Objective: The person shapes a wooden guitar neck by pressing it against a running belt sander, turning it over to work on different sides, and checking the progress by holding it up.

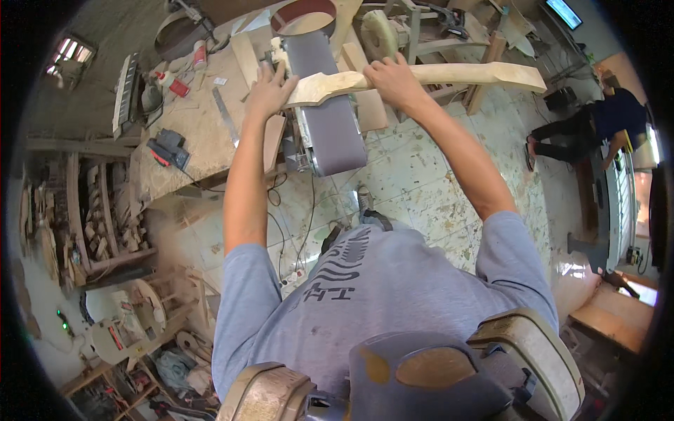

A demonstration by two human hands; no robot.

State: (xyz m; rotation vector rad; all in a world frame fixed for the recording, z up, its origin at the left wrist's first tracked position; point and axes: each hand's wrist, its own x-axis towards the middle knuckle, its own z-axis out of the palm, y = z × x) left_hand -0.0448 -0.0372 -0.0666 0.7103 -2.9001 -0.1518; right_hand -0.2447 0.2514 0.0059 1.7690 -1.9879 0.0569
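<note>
Both hands (269, 95) (398, 83) (fingers partly curled) hold a long wooden piece (453, 74).

bare forearms (246, 186) forward and apart, left hand (271, 91) palm-down, right hand (395, 83) with fingers (374, 69) in a curl

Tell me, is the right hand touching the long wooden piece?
Touching: the head view shows the right hand lying across the wooden piece, fingers curled over its far edge.
</note>
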